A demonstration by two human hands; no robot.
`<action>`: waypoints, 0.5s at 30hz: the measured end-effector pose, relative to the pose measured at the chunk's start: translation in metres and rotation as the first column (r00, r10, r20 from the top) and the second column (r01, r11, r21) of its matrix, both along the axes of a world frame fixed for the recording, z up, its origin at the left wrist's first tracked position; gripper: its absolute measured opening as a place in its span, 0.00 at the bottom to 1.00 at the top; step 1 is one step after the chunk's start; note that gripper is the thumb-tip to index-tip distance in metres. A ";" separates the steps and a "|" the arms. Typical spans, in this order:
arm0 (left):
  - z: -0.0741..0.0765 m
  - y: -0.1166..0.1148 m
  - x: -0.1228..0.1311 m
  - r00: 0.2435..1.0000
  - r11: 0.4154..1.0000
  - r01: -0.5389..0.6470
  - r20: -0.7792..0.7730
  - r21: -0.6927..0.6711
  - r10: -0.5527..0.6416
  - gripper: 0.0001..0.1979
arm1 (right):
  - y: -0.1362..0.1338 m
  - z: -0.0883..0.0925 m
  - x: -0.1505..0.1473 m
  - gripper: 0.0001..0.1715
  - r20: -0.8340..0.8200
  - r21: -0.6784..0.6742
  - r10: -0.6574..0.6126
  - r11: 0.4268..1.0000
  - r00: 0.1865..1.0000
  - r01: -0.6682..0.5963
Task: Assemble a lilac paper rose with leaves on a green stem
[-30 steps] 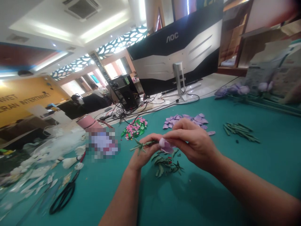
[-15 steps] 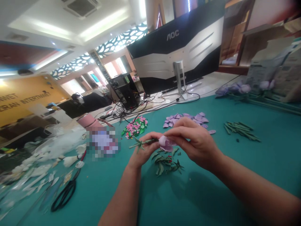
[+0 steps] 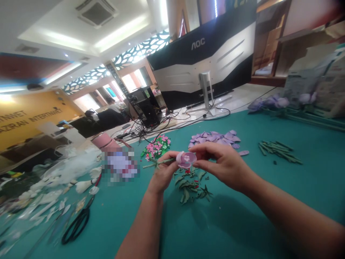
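Note:
My left hand [image 3: 164, 173] is closed around the green stem of a lilac artificial flower [image 3: 185, 159]. The flower's cup faces right, showing pale stamens inside. At the cup's right rim, the thumb and fingers of my right hand [image 3: 221, 160] hold a petal edge. Below both hands lies a small heap of green plastic leaves and sepals [image 3: 185, 189] with a few red bits. Behind my right hand is a pile of loose lilac petals [image 3: 212, 137]. Pink and green flower pieces [image 3: 157, 145] form another pile beyond my left hand.
Green stem pieces [image 3: 279, 151] lie to the right. Black-handled scissors [image 3: 77, 225], white scraps and clear plastic [image 3: 72, 165] cover the left side, near a pink tumbler [image 3: 102, 140]. A monitor [image 3: 205, 68] and tangled cables stand behind the green mat [image 3: 269, 216]; finished-looking lilac flowers [image 3: 279, 101] lie at back right.
The flower's cup has opened wider and turned so its inside shows. My right fingers have shifted from over the petals to the cup's right rim. My left hand still holds the stem.

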State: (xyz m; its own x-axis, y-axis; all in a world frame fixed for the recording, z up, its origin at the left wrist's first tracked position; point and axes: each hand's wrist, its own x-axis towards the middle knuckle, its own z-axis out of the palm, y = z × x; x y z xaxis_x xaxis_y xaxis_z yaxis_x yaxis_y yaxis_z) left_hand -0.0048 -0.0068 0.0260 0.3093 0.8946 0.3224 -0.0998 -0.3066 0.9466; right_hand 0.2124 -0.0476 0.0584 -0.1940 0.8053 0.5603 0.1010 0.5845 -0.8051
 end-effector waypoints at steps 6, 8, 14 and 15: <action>-0.001 -0.001 0.001 0.999 0.999 -0.034 -0.035 0.015 0.035 0.12 | -0.001 0.000 0.000 0.12 0.063 0.077 -0.056 0.996 0.996 0.052; 0.000 -0.001 0.002 0.998 0.999 -0.045 -0.049 0.025 0.046 0.12 | -0.001 0.000 0.000 0.11 0.066 0.092 -0.061 0.994 0.996 0.055; 0.002 -0.002 0.002 0.998 0.999 -0.041 -0.049 0.005 0.041 0.11 | -0.002 0.000 0.002 0.13 0.082 0.213 -0.110 0.973 0.991 0.091; 0.002 -0.002 0.002 0.999 0.999 -0.036 -0.038 0.000 0.036 0.12 | -0.004 0.000 0.002 0.13 0.091 0.266 -0.135 0.958 0.987 0.107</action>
State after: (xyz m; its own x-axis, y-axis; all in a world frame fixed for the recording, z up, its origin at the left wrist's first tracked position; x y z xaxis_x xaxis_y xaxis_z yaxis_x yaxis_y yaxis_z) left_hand -0.0031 -0.0087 0.0281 0.2892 0.9054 0.3109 -0.0531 -0.3091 0.9495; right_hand 0.2149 -0.0513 0.0588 -0.1742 0.6563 0.7341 0.2607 0.7496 -0.6084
